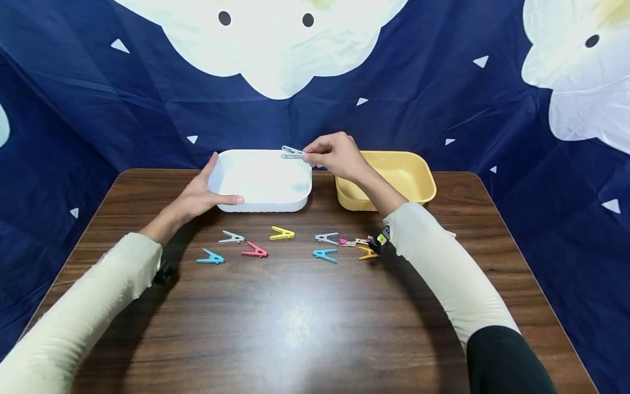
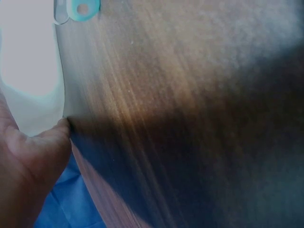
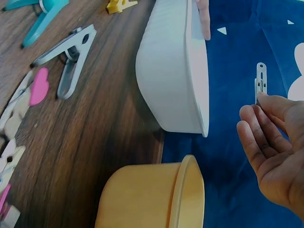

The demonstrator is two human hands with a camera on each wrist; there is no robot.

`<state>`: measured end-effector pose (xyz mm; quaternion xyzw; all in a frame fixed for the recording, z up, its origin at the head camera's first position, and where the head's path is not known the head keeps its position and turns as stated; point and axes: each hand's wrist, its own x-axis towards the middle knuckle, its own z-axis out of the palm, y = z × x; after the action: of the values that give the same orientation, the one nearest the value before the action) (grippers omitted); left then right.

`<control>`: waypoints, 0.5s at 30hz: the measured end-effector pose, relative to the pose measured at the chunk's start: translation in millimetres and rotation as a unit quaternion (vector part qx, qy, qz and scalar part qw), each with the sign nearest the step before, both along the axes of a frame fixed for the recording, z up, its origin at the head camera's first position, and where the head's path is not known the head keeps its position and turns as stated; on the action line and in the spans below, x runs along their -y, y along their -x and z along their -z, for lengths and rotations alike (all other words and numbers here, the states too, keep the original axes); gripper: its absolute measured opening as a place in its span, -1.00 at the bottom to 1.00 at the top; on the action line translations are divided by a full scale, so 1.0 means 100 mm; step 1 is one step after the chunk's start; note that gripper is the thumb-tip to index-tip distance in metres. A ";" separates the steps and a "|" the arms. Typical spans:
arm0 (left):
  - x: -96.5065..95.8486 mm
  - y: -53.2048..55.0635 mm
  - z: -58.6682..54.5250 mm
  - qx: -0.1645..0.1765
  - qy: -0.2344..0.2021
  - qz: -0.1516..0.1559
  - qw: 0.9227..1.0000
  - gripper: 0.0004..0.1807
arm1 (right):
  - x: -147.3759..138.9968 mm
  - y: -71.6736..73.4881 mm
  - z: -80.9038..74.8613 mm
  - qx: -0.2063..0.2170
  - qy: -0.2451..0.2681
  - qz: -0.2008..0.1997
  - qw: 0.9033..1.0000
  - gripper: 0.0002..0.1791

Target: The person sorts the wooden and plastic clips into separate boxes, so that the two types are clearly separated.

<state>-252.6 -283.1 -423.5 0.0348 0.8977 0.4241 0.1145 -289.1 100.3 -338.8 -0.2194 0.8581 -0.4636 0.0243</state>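
Note:
My left hand [image 1: 199, 194] rests against the left side of a white tub [image 1: 266, 208], its thumb extended along the front wall and its fingers along the side. Over that tub's right rim, my right hand [image 1: 339, 156] pinches a pale grey clothespin [image 1: 291, 157] between thumb and fingertips. In the right wrist view the clothespin [image 3: 261, 78] points away from the fingers. On the table before the white tub lie a grey clothespin [image 1: 231, 237], a light blue one [image 1: 211, 256], a red one [image 1: 255, 250] and a yellow one [image 1: 282, 233].
A yellow tub [image 1: 354, 205] stands to the right, below my right forearm. Near it lie another grey clothespin [image 1: 326, 238], a blue one [image 1: 325, 255], an orange one [image 1: 367, 253] and small wooden clips [image 1: 347, 243], partly covered by the wrist camera. A dark blue cloth [image 1: 413, 98] hangs behind the table.

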 end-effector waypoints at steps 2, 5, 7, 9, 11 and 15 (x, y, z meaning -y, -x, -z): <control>0.00 0.01 0.00 0.000 0.000 -0.002 1.000 0.68 | 0.04 0.02 -0.02 0.000 -0.003 0.000 1.000 -0.84; 0.00 0.02 0.01 0.000 0.000 -0.003 1.000 0.68 | 0.11 0.05 -0.03 0.003 -0.008 0.003 1.000 -0.83; -0.01 0.03 0.01 -0.001 0.001 -0.002 1.000 0.68 | 0.16 0.06 -0.03 0.005 -0.011 0.004 1.000 -0.83; -0.01 0.03 0.01 0.000 0.004 -0.002 1.000 0.68 | 0.20 0.07 -0.03 0.007 -0.012 0.001 1.000 -0.83; 0.00 0.03 0.02 0.001 0.006 -0.002 1.000 0.68 | 0.25 0.07 -0.02 0.009 -0.011 -0.002 1.000 -0.83; 0.00 0.04 0.03 0.001 0.006 -0.003 1.000 0.68 | 0.32 0.08 0.01 0.013 -0.007 -0.001 1.000 -0.84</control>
<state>-256.4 -283.4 -427.0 0.0311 0.9002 0.4189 0.1147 -297.4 68.0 -339.9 -0.2145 0.8608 -0.4600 0.0373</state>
